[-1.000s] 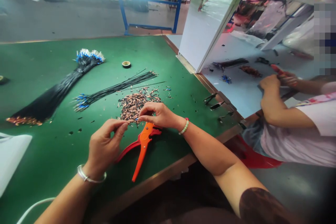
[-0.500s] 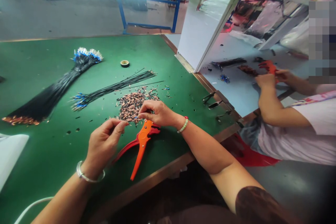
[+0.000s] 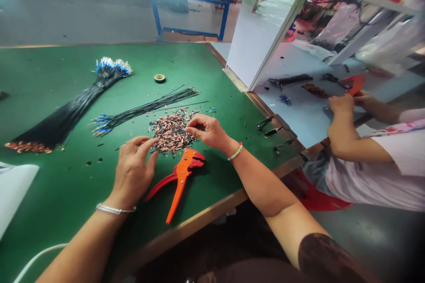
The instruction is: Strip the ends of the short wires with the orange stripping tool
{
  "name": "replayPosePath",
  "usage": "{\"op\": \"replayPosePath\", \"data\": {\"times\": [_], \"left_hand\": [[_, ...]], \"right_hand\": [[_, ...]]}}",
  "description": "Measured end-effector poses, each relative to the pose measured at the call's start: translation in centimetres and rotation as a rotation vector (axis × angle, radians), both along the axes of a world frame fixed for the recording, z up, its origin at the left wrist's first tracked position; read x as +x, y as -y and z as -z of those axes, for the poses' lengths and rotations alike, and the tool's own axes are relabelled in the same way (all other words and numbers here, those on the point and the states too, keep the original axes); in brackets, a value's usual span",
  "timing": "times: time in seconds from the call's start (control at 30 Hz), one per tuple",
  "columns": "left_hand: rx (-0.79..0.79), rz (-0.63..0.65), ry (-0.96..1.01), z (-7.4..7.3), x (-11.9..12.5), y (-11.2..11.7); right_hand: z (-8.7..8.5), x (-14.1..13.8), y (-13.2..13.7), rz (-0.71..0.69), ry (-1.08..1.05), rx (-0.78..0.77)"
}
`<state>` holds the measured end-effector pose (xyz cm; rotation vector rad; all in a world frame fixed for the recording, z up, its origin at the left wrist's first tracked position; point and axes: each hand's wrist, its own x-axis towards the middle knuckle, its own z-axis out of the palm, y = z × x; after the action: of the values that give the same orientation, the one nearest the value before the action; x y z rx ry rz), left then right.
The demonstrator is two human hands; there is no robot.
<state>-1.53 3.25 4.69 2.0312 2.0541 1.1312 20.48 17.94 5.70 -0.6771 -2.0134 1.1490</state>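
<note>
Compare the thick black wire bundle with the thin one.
The thick wire bundle is much fatter and denser than the thin wire bundle, whose wires lie loosely spread. The thick one ends in copper-coloured tips at its near end; the thin one's right end shows only black wire. Both are black wires with blue-fitted ends, lying on the green mat.
</note>
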Motion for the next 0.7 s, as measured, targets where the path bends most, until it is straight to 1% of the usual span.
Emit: {"op": "replayPosePath", "data": {"times": [0.03,0.07,0.17,0.23,0.3,0.37,0.43,0.5,0.53,0.6,0.67,0.7], "left_hand": [[-0.038,-0.008,-0.072,-0.2,-0.1,0.1],[-0.11,0.0,-0.129,-0.5,-0.1,0.4],[-0.413,0.114,-0.219,-1.9,1.0,1.6],[-0.526,0.17,-0.247,-2.6,2.4,2.5],[-0.592,0.163,-0.243,-3.1,3.6,3.0],[-0.672,0.139,-0.158,-3.5,4.3,3.0],[-0.738,0.143,0.044,-3.8,4.3,2.7],[-0.72,0.142,0.375,-4.1,3.8,2.3],[-0.686,0.125,0.562,-4.2,3.4,2.2],[-0.591,0.041,0.902,-4.3,2.5,2.1],[-0.505,-0.058,1.134,-4.2,1.8,2.1],[-0.464,-0.083,1.218,-4.2,1.5,2.1]], "right_hand": [[0.0,0.1,-0.1,0.012,0.001,0.006],[-0.1,0.2,-0.2,0.026,-0.005,0.012],[-0.3,0.5,-0.8,0.068,-0.026,0.021],[-0.5,0.7,-1.0,0.096,-0.019,0.015],[-0.6,0.7,-1.2,0.115,-0.008,0.01],[-0.6,0.8,-1.2,0.123,-0.012,0.005],[-0.6,0.8,-1.3,0.131,-0.026,-0.007],[-0.7,1.0,-1.4,0.146,-0.055,-0.042],[-0.7,1.0,-1.4,0.157,-0.078,-0.069],[-0.9,1.1,-1.5,0.183,-0.13,-0.127],[-1.2,1.2,-1.5,0.202,-0.18,-0.169],[-1.3,1.2,-1.5,0.205,-0.197,-0.182]]}}
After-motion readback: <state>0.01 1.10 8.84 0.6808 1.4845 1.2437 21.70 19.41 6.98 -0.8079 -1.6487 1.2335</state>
